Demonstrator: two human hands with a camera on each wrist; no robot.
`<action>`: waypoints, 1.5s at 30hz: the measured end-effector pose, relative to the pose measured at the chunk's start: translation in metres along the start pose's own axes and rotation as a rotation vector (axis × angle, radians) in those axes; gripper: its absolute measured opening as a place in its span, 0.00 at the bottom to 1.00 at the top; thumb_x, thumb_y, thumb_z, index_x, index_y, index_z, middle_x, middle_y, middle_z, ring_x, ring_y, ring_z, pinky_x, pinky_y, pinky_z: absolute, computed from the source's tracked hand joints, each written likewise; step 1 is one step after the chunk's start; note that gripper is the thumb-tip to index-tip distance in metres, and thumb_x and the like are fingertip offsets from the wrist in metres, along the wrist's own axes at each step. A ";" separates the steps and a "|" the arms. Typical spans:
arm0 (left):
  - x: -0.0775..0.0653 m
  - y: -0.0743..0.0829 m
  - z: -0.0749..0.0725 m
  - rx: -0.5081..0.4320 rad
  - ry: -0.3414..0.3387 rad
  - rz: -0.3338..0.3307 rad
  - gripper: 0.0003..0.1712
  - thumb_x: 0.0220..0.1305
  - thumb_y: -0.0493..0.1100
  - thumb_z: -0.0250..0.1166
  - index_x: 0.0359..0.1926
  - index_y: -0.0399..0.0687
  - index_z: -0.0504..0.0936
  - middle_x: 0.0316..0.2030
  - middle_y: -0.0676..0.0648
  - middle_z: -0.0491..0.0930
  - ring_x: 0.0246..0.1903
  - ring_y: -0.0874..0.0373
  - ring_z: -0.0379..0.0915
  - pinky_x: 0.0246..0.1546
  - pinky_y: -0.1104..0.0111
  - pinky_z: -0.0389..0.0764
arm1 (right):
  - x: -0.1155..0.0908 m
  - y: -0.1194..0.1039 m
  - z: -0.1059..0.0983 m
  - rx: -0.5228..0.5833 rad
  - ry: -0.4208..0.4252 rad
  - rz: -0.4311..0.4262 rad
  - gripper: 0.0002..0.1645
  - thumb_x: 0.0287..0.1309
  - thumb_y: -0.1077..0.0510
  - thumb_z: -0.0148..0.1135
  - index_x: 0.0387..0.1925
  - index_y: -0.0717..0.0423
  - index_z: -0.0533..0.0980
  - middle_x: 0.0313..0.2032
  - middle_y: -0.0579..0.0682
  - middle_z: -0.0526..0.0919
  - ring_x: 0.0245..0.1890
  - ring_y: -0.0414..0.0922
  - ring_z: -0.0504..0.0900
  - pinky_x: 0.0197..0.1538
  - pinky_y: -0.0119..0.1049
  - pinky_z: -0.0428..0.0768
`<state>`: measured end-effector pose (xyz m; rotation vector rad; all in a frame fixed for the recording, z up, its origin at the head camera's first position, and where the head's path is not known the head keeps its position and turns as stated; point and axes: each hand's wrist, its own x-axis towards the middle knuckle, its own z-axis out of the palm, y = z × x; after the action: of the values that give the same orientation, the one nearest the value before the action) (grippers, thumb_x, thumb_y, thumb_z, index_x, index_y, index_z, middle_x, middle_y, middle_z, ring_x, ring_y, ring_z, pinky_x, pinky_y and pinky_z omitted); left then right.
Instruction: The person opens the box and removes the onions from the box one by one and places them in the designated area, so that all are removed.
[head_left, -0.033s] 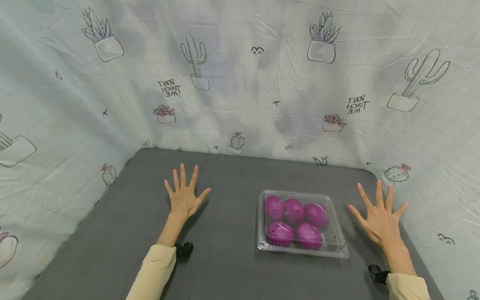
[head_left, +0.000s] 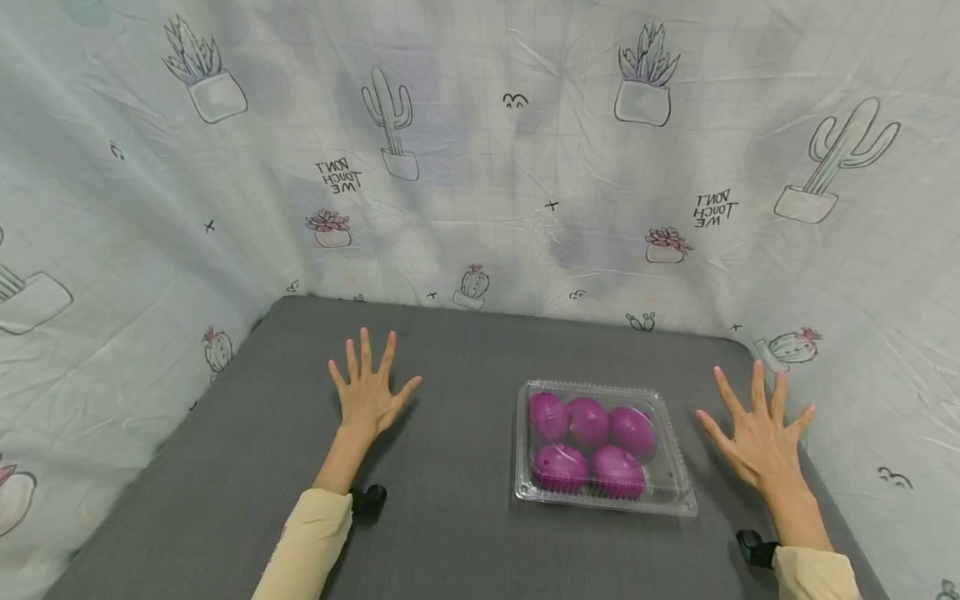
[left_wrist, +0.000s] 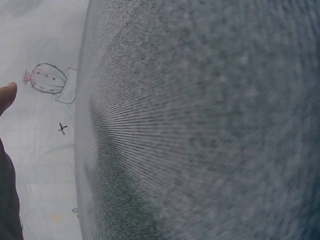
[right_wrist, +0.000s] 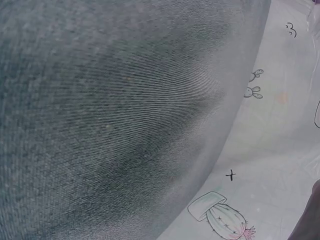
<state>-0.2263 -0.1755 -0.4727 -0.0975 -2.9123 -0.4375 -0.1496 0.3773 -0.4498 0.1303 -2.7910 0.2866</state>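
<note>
A clear plastic clamshell box [head_left: 678,492] lies right of the middle of the grey table. Inside are several glossy purple egg-shaped pieces [head_left: 588,422], three at the back and two in front; the front right part shows no purple. The left hand [head_left: 366,400], fingers spread and palm down, is well left of the box. On the other side, the right hand [head_left: 763,442] is spread the same way, close to the box but apart from it. Both hold nothing. In the left wrist view only a fingertip [left_wrist: 7,97] shows; the right wrist view catches a dark sliver of the hand [right_wrist: 309,215].
The grey table [head_left: 450,533] has its far edge against a pale curtain [head_left: 480,167] printed with cacti, which also hangs along both sides. Black wrist straps [head_left: 369,500] sit at the cream sleeves [head_left: 307,542]. The right forearm lies near the table's right edge.
</note>
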 end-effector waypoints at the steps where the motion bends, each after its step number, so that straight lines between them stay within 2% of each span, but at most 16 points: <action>1: 0.000 0.000 0.000 0.002 0.001 -0.001 0.52 0.63 0.71 0.51 0.75 0.64 0.30 0.73 0.41 0.21 0.70 0.43 0.10 0.62 0.37 0.20 | 0.000 0.000 0.000 0.001 -0.002 0.001 0.46 0.64 0.33 0.46 0.75 0.31 0.36 0.73 0.57 0.24 0.69 0.58 0.17 0.51 0.79 0.22; 9: 0.000 -0.001 0.000 0.010 0.016 -0.002 0.52 0.63 0.70 0.52 0.76 0.63 0.33 0.73 0.42 0.19 0.70 0.43 0.09 0.62 0.37 0.21 | -0.001 0.001 0.002 -0.007 -0.030 0.018 0.47 0.64 0.33 0.46 0.75 0.31 0.35 0.73 0.58 0.23 0.69 0.58 0.16 0.50 0.79 0.20; 18: -0.003 -0.001 0.001 0.015 0.052 0.013 0.51 0.62 0.69 0.54 0.76 0.61 0.38 0.74 0.41 0.22 0.71 0.42 0.13 0.62 0.36 0.23 | -0.006 0.003 0.003 -0.038 -0.057 0.039 0.48 0.63 0.31 0.47 0.75 0.31 0.35 0.72 0.61 0.24 0.69 0.60 0.17 0.50 0.79 0.21; 25: -0.007 0.001 0.002 -0.031 0.015 0.033 0.52 0.63 0.71 0.51 0.76 0.63 0.34 0.73 0.42 0.20 0.70 0.40 0.13 0.61 0.34 0.22 | -0.010 0.003 -0.002 -0.027 -0.063 0.034 0.48 0.64 0.32 0.47 0.74 0.31 0.33 0.72 0.58 0.20 0.69 0.59 0.16 0.50 0.80 0.23; 30: -0.015 0.006 0.001 -0.027 0.012 0.050 0.52 0.62 0.72 0.51 0.76 0.63 0.35 0.74 0.41 0.22 0.70 0.39 0.14 0.61 0.33 0.26 | -0.018 0.003 -0.006 -0.049 -0.040 0.013 0.50 0.62 0.32 0.50 0.75 0.32 0.35 0.73 0.60 0.24 0.70 0.59 0.18 0.53 0.79 0.26; 34: -0.022 0.017 -0.002 -0.024 -0.006 0.086 0.52 0.62 0.71 0.53 0.76 0.62 0.37 0.74 0.39 0.26 0.71 0.38 0.17 0.61 0.33 0.28 | -0.026 0.002 -0.010 -0.059 -0.026 0.005 0.49 0.62 0.32 0.50 0.75 0.31 0.35 0.73 0.60 0.26 0.71 0.59 0.21 0.55 0.78 0.26; 38: -0.029 0.031 -0.006 -0.060 -0.050 0.119 0.53 0.62 0.71 0.53 0.76 0.62 0.34 0.74 0.39 0.26 0.71 0.37 0.17 0.61 0.32 0.30 | -0.035 -0.003 -0.016 0.052 -0.028 -0.001 0.47 0.66 0.37 0.49 0.75 0.35 0.36 0.73 0.59 0.24 0.70 0.61 0.19 0.54 0.77 0.23; 42: -0.035 0.046 -0.005 -0.155 -0.081 0.154 0.52 0.64 0.69 0.52 0.76 0.61 0.32 0.74 0.42 0.24 0.71 0.36 0.18 0.61 0.31 0.32 | -0.043 -0.013 -0.022 0.282 -0.052 0.005 0.43 0.69 0.45 0.47 0.76 0.44 0.39 0.72 0.60 0.22 0.68 0.64 0.16 0.52 0.76 0.18; 45: -0.041 0.058 -0.004 -0.282 -0.117 0.195 0.52 0.66 0.66 0.53 0.76 0.58 0.31 0.74 0.43 0.26 0.70 0.36 0.18 0.60 0.29 0.34 | -0.049 -0.022 -0.026 0.460 -0.089 0.015 0.40 0.71 0.50 0.44 0.76 0.47 0.39 0.72 0.60 0.21 0.67 0.62 0.13 0.51 0.76 0.19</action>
<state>-0.1800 -0.1225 -0.4608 -0.4577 -2.8946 -0.8291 -0.0928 0.3647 -0.4378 0.2343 -2.7620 0.9427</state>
